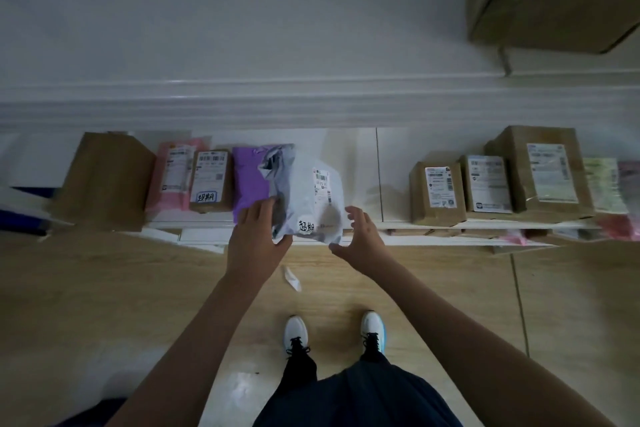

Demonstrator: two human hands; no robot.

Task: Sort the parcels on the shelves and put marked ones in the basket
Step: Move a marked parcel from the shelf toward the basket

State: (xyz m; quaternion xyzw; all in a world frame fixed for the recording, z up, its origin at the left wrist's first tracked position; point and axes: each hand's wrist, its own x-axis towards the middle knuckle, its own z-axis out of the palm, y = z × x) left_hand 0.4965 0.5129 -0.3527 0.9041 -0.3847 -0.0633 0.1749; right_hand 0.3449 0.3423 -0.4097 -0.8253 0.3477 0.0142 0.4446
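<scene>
So your left hand (258, 232) has got hold of the white poly mailer (311, 198) at its lower left corner, thumb under the bottom edge and fingers curled up its side, and the bag's sitting at the front edge of the lower shelf (360, 224), tipped a bit toward you. It's one of the marked ones, there's a round handwritten sticker (306, 222) near the bottom edge plus a shipping label up top. Your right hand (360, 236) is just beside the mailer's right edge with the fingers spread and loose, not gripping anything, maybe barely brushing the corner, can't really tell. Right behind the mailer on the left is a purple bag (247, 180), then a small brown box (211, 180) with its own handwritten mark, a pink bag (171, 177) and a bigger plain carton (107, 180). Over on the right side of the shelf there's a row of three labelled cardboard boxes (485, 184). Scrap of white paper (291, 277) on the wood floor in front of your shoes.
</scene>
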